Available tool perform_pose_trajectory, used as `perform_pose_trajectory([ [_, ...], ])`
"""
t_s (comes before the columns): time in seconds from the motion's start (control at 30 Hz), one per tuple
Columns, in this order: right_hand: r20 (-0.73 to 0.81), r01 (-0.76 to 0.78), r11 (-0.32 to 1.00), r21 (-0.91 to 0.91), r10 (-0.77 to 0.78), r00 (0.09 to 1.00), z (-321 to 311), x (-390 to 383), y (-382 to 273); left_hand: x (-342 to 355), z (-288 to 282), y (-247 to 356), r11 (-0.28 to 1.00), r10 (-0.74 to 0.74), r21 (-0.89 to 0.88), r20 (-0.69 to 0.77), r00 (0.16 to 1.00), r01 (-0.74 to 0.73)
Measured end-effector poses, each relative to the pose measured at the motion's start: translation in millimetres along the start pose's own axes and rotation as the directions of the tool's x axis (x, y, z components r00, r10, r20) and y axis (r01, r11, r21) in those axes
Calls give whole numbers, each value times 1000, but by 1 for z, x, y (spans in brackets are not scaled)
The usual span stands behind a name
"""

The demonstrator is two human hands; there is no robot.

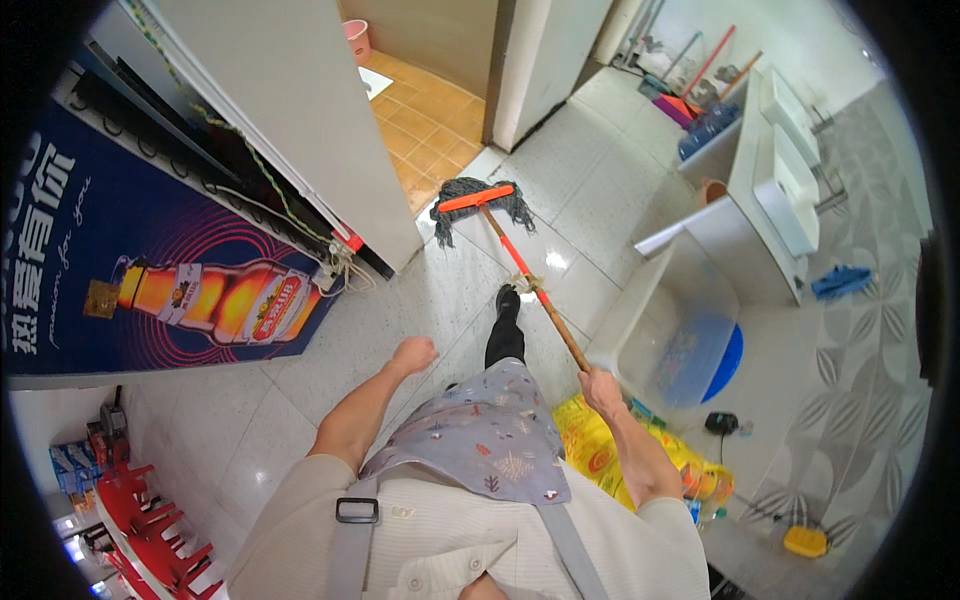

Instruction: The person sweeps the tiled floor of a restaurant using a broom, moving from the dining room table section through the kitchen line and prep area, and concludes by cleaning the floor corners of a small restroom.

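Observation:
My right hand (601, 391) is wrapped around the lower end of a mop's wooden handle (563, 328). From there the mop slants forward and left, its upper handle sleeved in orange. At its far end an orange crossbar (476, 198) carries dark grey strands (464, 188), by the tiled doorway. Something pale and ragged (528, 283) is wrapped around the middle of the handle. My left hand (414, 354) is closed in a loose fist over the floor, with nothing visible in it. Between the hands shows my grey patterned apron (480, 420).
A cooler with a blue beer-bottle panel (200, 290) stands at left. On the right are white sinks (785, 190), a basin (665, 310) and yellow bags (590, 440). Red stools (150, 520) sit lower left; brooms and a dustpan (680, 105) lean far right. A pink bucket (356, 40) is beyond the doorway.

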State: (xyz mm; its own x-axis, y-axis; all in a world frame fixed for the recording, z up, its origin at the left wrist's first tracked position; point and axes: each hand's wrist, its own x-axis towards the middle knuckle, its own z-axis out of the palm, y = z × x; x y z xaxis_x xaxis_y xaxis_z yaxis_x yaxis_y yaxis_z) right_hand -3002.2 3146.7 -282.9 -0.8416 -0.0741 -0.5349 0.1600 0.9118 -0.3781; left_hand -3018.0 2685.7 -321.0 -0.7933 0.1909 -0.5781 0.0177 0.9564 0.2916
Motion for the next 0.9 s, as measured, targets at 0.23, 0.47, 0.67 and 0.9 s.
perform_pose_trajectory([
  [0.23,37,133,990,-42,-131,991,-69,167,-63,108,-87,24,986,2,-168,-36,999,-8],
  [0.47,136,256,966,-41,-248,959,-136,325,-145,174,-164,9,850,-358,-427,-37,933,309],
  [0.67,178,362,928,-87,-343,922,-164,441,-202,222,-230,13,750,-512,-584,-213,833,312],
  [0.9,301,369,927,68,-371,878,-176,570,-307,303,-281,-24,612,-634,-731,-224,740,304],
])
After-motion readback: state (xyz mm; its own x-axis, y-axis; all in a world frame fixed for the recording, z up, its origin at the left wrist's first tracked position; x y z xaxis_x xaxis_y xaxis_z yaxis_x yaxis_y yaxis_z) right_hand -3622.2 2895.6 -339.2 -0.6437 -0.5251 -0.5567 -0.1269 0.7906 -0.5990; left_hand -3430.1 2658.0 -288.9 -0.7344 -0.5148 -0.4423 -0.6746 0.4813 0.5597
